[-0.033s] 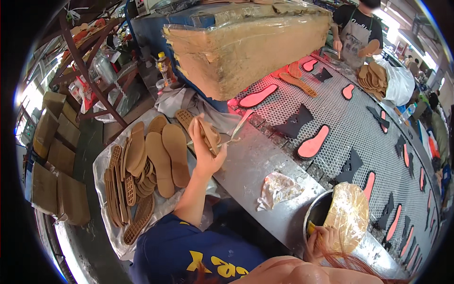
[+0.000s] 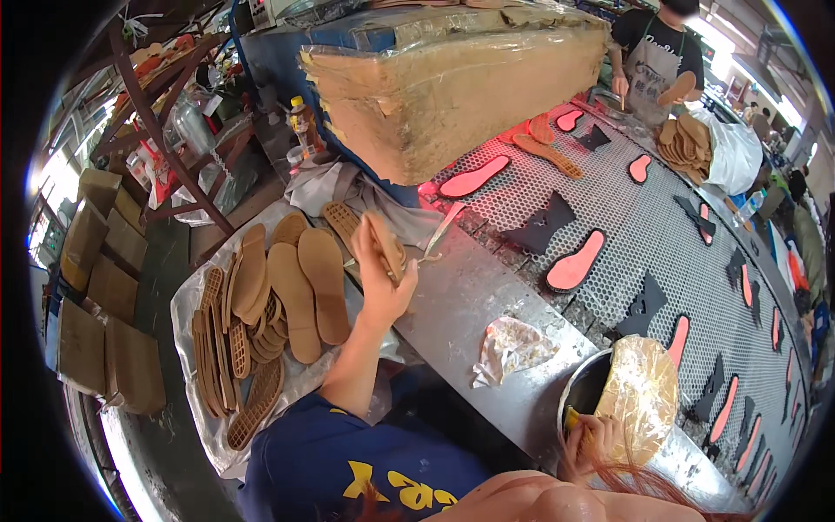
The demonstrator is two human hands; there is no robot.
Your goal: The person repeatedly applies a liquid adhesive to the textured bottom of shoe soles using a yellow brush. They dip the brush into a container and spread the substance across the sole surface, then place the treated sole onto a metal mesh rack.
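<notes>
My left hand (image 2: 381, 294) is raised over the near edge of the metal bench, its fingers wrapped round a brown shoe sole (image 2: 389, 250) seen nearly edge-on. Just to its left, more brown soles (image 2: 296, 296) lie heaped on clear plastic sheeting, some showing a gridded underside. Down at the right, the fingers of my right hand (image 2: 595, 442) close on a short yellow handle (image 2: 572, 418) at the mouth of a round pot (image 2: 565, 391); the handle's lower end is hidden inside. A tan, film-wrapped board (image 2: 642, 391) covers part of that pot.
Crumpled, stained paper (image 2: 515, 350) lies on the metal bench (image 2: 461, 304). Beyond is a mesh conveyor (image 2: 622, 235) bearing pink-topped soles (image 2: 577, 261) and black cut pieces (image 2: 544, 222). A cardboard-covered machine (image 2: 461, 96) overhangs it. Across the conveyor stands another person (image 2: 657, 65) holding a sole.
The sole in my left hand has turned slightly, and the fingertips have shifted a little. My right hand stays at the pot.
</notes>
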